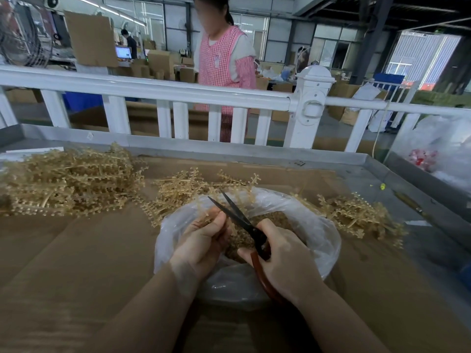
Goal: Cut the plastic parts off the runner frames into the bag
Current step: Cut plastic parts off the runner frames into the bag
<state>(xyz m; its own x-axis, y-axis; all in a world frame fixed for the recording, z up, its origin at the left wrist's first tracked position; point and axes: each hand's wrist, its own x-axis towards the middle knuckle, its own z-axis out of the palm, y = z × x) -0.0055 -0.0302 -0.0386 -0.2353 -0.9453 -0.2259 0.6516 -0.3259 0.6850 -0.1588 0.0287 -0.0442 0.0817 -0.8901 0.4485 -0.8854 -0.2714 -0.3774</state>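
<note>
The left hand [204, 240] pinches one tan runner frame [224, 200] over the open clear bag [318, 225], which sits near the middle of the table [63, 250]. Just right of it, the right hand [285, 258] grips the red handles of one pair of scissors [239, 217], blades parted and pointing far-left beside the frame. Cut parts [270, 220] fill the bag below both hands. Three heaps of frames lie beyond: a large one far left [68, 182], one behind the bag [178, 189], one at right [356, 212].
</note>
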